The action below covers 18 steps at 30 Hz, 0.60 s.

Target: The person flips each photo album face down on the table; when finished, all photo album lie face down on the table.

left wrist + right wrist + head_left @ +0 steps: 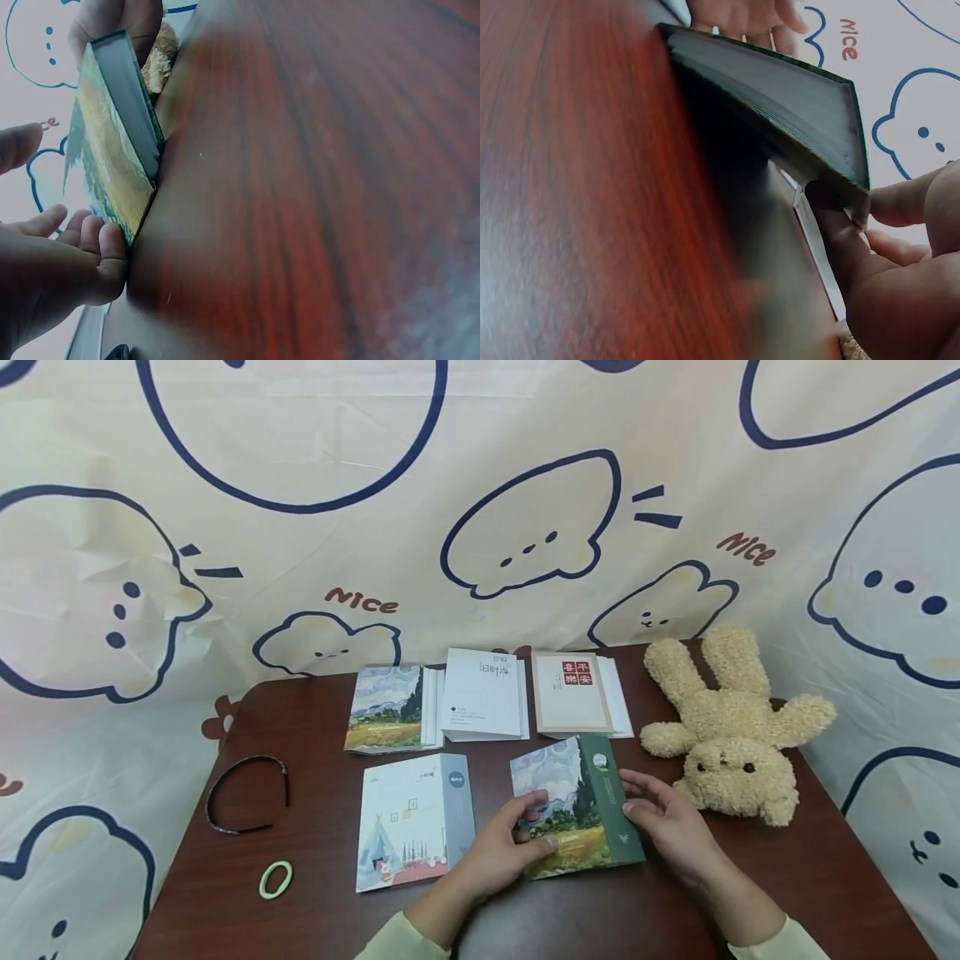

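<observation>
A book (558,810) with a painted landscape cover and a green spine stands tilted over the table's front middle. My right hand (675,827) pinches its spine side between thumb and fingers, and in the right wrist view that side (859,187) is raised off the wood. At the opposite edge, my left hand (495,847) has loosely bent fingers against the book, with fingertips (112,244) low by the tabletop. Pale inner pages (795,94) show at the book's end. Left of it lies a white and blue illustrated book (408,827).
Behind stand a landscape-covered book (386,706), a white book (480,693) and a beige book with red squares (573,693). A plush rabbit (731,735) lies at right. A black headband (217,789) and green hair tie (262,881) lie left on the dark table (315,918).
</observation>
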Each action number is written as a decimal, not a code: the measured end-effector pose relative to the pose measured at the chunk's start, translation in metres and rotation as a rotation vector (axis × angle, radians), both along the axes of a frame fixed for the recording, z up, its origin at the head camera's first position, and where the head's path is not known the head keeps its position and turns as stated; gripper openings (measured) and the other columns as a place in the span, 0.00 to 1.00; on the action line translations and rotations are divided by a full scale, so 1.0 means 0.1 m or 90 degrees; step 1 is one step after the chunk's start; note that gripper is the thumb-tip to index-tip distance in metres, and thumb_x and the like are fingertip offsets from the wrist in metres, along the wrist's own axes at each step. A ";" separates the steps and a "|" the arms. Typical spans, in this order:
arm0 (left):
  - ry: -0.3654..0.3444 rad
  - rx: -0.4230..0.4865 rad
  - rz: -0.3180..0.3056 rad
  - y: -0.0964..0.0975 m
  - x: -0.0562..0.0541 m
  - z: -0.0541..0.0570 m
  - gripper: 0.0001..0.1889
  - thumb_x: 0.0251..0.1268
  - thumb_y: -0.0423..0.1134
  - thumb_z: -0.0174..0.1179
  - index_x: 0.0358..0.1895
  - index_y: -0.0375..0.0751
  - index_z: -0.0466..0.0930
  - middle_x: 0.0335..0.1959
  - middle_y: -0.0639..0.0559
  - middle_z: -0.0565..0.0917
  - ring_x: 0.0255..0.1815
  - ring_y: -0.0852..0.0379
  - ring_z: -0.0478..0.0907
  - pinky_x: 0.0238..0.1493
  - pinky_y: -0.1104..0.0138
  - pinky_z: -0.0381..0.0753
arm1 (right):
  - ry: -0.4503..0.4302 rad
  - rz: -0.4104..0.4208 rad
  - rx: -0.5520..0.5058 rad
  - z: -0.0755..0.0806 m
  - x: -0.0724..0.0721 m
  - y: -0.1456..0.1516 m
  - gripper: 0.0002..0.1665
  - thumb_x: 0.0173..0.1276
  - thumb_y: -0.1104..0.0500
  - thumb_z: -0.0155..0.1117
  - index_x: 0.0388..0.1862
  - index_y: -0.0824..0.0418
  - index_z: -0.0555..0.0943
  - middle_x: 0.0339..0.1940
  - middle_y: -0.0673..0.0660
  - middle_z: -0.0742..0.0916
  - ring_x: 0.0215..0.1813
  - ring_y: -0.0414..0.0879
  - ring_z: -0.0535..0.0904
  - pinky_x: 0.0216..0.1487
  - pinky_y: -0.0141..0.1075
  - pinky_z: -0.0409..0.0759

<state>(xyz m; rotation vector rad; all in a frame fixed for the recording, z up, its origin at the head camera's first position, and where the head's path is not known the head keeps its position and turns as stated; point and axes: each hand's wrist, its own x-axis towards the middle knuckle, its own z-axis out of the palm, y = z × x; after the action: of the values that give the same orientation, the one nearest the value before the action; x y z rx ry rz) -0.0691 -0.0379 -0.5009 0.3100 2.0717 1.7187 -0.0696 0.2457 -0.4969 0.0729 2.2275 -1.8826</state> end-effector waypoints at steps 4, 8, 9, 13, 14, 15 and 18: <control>-0.009 -0.006 0.000 0.01 -0.01 0.00 0.33 0.68 0.43 0.70 0.75 0.52 0.72 0.63 0.44 0.76 0.50 0.50 0.74 0.51 0.58 0.74 | 0.000 0.003 0.037 -0.06 -0.02 0.02 0.33 0.77 0.66 0.61 0.77 0.69 0.66 0.71 0.72 0.76 0.64 0.51 0.80 0.53 0.29 0.82; -0.009 -0.008 0.001 0.00 -0.01 0.00 0.33 0.67 0.43 0.70 0.75 0.50 0.72 0.62 0.44 0.76 0.49 0.51 0.73 0.51 0.58 0.74 | 0.009 0.013 0.082 -0.09 -0.02 0.03 0.32 0.77 0.66 0.60 0.77 0.70 0.66 0.70 0.72 0.76 0.67 0.61 0.78 0.53 0.28 0.81; -0.008 -0.008 0.001 0.00 -0.01 -0.01 0.33 0.67 0.43 0.70 0.75 0.50 0.72 0.62 0.44 0.77 0.48 0.51 0.73 0.51 0.58 0.74 | 0.011 0.015 0.096 -0.09 -0.02 0.03 0.32 0.77 0.66 0.60 0.77 0.70 0.66 0.70 0.71 0.76 0.67 0.61 0.78 0.53 0.29 0.81; -0.008 -0.005 0.000 0.00 0.00 -0.01 0.33 0.67 0.43 0.70 0.75 0.49 0.72 0.63 0.44 0.77 0.47 0.52 0.73 0.50 0.60 0.73 | 0.029 0.018 0.175 -0.12 -0.02 0.03 0.31 0.77 0.67 0.61 0.76 0.69 0.69 0.67 0.69 0.79 0.62 0.59 0.81 0.50 0.32 0.82; -0.008 -0.005 0.000 0.00 0.00 -0.02 0.33 0.67 0.43 0.70 0.75 0.49 0.71 0.63 0.44 0.77 0.47 0.52 0.73 0.49 0.60 0.73 | 0.037 0.019 0.197 -0.13 -0.02 0.03 0.31 0.76 0.67 0.62 0.75 0.70 0.69 0.66 0.69 0.80 0.61 0.58 0.82 0.49 0.32 0.83; -0.008 -0.005 0.000 0.00 0.00 -0.02 0.33 0.67 0.43 0.70 0.75 0.49 0.71 0.64 0.44 0.77 0.47 0.52 0.72 0.49 0.61 0.73 | 0.045 0.017 0.217 -0.13 -0.02 0.02 0.30 0.76 0.67 0.63 0.75 0.70 0.70 0.65 0.68 0.81 0.59 0.57 0.83 0.47 0.33 0.83; -0.007 -0.002 0.004 0.00 0.00 -0.03 0.34 0.67 0.42 0.70 0.75 0.49 0.71 0.64 0.45 0.77 0.45 0.53 0.72 0.46 0.63 0.73 | 0.071 0.009 0.264 -0.14 -0.03 0.01 0.31 0.73 0.67 0.66 0.72 0.72 0.72 0.61 0.66 0.84 0.53 0.52 0.83 0.45 0.33 0.83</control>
<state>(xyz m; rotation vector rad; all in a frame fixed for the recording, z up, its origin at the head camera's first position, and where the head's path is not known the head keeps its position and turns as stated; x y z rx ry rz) -0.0691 -0.0383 -0.5035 0.2935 2.0693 1.7165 -0.0725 0.2468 -0.5114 0.0193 2.6519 -1.4199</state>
